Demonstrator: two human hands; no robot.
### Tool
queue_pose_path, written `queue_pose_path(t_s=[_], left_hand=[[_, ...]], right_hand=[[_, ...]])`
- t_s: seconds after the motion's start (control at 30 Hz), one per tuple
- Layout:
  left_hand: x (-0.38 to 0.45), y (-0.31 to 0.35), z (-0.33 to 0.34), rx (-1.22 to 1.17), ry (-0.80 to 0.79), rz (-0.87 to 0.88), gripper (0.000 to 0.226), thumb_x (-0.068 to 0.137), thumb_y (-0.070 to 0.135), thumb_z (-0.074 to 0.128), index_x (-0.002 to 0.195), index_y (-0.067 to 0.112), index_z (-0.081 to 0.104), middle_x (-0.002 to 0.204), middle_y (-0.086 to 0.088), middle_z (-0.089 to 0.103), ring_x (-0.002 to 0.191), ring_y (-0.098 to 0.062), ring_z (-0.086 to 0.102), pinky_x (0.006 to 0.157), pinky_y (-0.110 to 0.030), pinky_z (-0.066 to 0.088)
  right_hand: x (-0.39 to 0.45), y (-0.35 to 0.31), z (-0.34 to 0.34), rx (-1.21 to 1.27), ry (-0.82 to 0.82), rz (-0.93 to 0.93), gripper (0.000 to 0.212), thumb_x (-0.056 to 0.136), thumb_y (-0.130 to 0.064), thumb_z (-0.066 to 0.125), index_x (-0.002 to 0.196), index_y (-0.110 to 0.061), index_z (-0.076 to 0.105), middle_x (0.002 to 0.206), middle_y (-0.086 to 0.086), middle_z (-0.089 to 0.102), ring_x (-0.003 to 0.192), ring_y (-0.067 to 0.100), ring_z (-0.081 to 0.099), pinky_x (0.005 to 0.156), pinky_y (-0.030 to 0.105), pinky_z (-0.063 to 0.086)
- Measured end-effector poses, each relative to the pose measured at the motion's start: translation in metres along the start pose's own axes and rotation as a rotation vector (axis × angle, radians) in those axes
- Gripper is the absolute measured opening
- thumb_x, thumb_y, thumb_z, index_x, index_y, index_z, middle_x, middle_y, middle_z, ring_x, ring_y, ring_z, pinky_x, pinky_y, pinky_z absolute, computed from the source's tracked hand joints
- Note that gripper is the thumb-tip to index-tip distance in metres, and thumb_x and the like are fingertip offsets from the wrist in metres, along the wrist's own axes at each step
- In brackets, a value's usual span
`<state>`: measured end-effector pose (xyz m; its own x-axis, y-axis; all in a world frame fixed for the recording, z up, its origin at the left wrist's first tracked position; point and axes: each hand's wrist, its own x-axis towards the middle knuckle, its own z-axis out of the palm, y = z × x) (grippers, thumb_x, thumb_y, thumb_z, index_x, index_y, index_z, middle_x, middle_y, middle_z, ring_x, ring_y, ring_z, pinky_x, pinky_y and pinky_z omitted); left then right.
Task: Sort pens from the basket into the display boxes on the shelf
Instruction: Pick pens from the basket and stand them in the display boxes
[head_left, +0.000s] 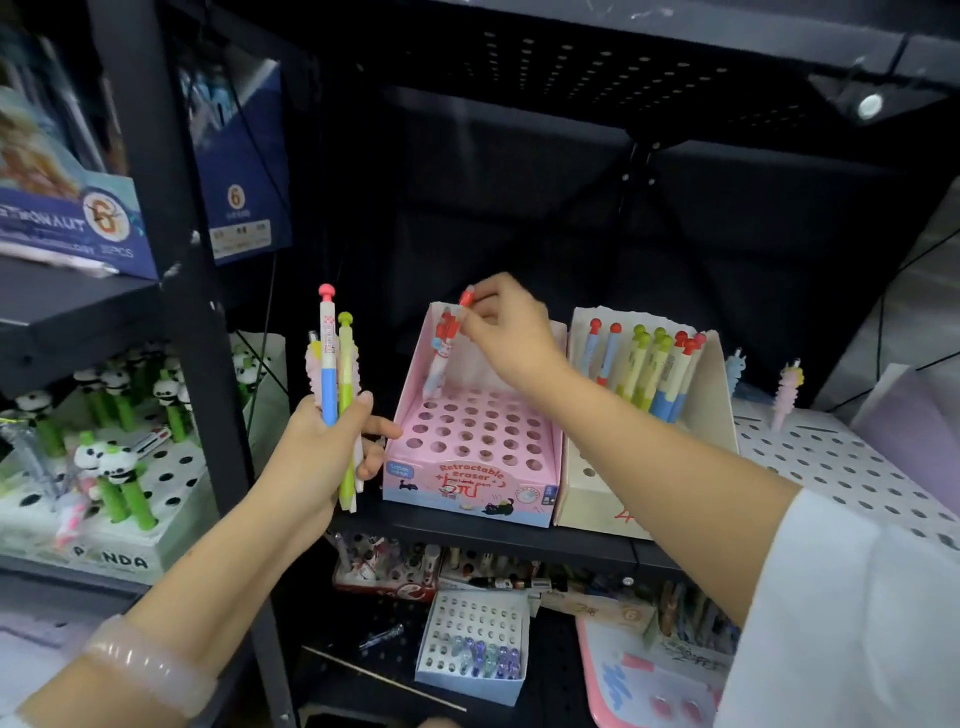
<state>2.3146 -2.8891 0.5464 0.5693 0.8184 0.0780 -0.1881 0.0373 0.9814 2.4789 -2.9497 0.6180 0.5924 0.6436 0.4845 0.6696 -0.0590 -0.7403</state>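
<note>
left hand (322, 447): grips pens (335, 374) | right hand (506, 332): seemingly pinches red-capped pen (466, 300) over pink box (470, 462)

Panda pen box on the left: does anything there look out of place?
Yes. In the panda pen box, a white multi-colour pen lies flat across the holes rather than standing in one, and some panda pens lean askew.

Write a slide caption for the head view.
Right hand lowers a red-capped pen into the pink box; left hand grips spares.

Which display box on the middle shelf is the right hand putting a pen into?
The pink box labelled Retractable eraser: the right hand pinches a red-capped pen above its back row; the cream box beside it is untouched.
</note>
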Motion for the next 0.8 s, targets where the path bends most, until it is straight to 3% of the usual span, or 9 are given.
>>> queue_pose_path(t_s=[0.17, 0.27, 0.33, 0.47, 0.63, 0.73, 0.8], left_hand=[[-0.001, -0.001, -0.004, -0.018, -0.042, -0.012, 0.006, 0.098, 0.021, 0.045, 0.096, 0.016, 0.046, 0.069, -0.008, 0.064, 0.035, -0.010, 0.038, 0.035, -0.019, 0.034], [-0.002, -0.001, -0.005, -0.055, -0.054, -0.023, 0.004, 0.097, 0.018, 0.047, 0.098, 0.017, 0.051, 0.065, -0.004, 0.066, 0.037, -0.012, 0.041, 0.036, -0.020, 0.035], [-0.002, -0.001, -0.004, -0.086, -0.052, -0.038, 0.004, 0.096, 0.015, 0.049, 0.097, 0.015, 0.053, 0.062, -0.003, 0.066, 0.038, -0.012, 0.043, 0.036, -0.019, 0.037], [-0.006, -0.002, 0.001, -0.112, -0.077, -0.055, 0.005, 0.095, 0.012, 0.050, 0.098, 0.014, 0.054, 0.062, -0.004, 0.068, 0.040, -0.011, 0.047, 0.038, -0.019, 0.040], [-0.011, 0.001, 0.007, -0.115, -0.082, -0.053, 0.004, 0.094, 0.012, 0.052, 0.096, 0.012, 0.056, 0.063, -0.003, 0.070, 0.041, -0.011, 0.053, 0.041, -0.018, 0.045], [-0.015, 0.003, 0.010, -0.136, -0.121, -0.065, 0.005, 0.093, 0.013, 0.052, 0.096, 0.012, 0.056, 0.064, -0.004, 0.070, 0.040, -0.011, 0.052, 0.040, -0.019, 0.044], [-0.018, 0.004, 0.015, -0.161, -0.158, -0.070, 0.007, 0.094, 0.013, 0.051, 0.098, 0.013, 0.057, 0.063, -0.004, 0.068, 0.039, -0.011, 0.048, 0.039, -0.019, 0.042]], right_hand=[[0.006, -0.003, 0.006, -0.182, 0.014, -0.101, 0.010, 0.089, -0.018, 0.059, 0.097, -0.013, 0.055, 0.070, -0.015, 0.056, 0.067, 0.000, 0.056, 0.068, 0.020, 0.048], [0.004, 0.001, 0.011, -0.289, -0.107, -0.064, 0.014, 0.089, -0.017, 0.059, 0.099, -0.008, 0.054, 0.080, 0.003, 0.065, 0.070, 0.015, 0.057, 0.062, 0.026, 0.044], [0.000, 0.006, 0.017, -0.337, -0.155, -0.036, 0.017, 0.090, -0.017, 0.057, 0.102, -0.006, 0.053, 0.082, 0.007, 0.065, 0.069, 0.015, 0.055, 0.061, 0.026, 0.041], [-0.004, 0.007, 0.027, -0.390, -0.188, -0.028, 0.019, 0.091, -0.018, 0.056, 0.105, -0.005, 0.053, 0.095, 0.012, 0.067, 0.088, 0.027, 0.062, 0.079, 0.037, 0.050], [-0.008, 0.009, 0.026, -0.550, -0.209, -0.007, 0.019, 0.092, -0.019, 0.053, 0.103, -0.005, 0.059, 0.098, 0.013, 0.066, 0.092, 0.028, 0.061, 0.071, 0.031, 0.045], [-0.021, 0.006, 0.021, -0.190, -0.168, 0.032, 0.018, 0.092, -0.023, 0.053, 0.102, -0.010, 0.062, 0.087, 0.005, 0.069, 0.085, 0.021, 0.065, 0.077, 0.033, 0.053], [-0.032, 0.001, 0.014, 0.155, -0.309, 0.101, 0.021, 0.096, -0.025, 0.049, 0.103, -0.012, 0.063, 0.083, -0.001, 0.067, 0.076, 0.011, 0.065, 0.074, 0.026, 0.057]])
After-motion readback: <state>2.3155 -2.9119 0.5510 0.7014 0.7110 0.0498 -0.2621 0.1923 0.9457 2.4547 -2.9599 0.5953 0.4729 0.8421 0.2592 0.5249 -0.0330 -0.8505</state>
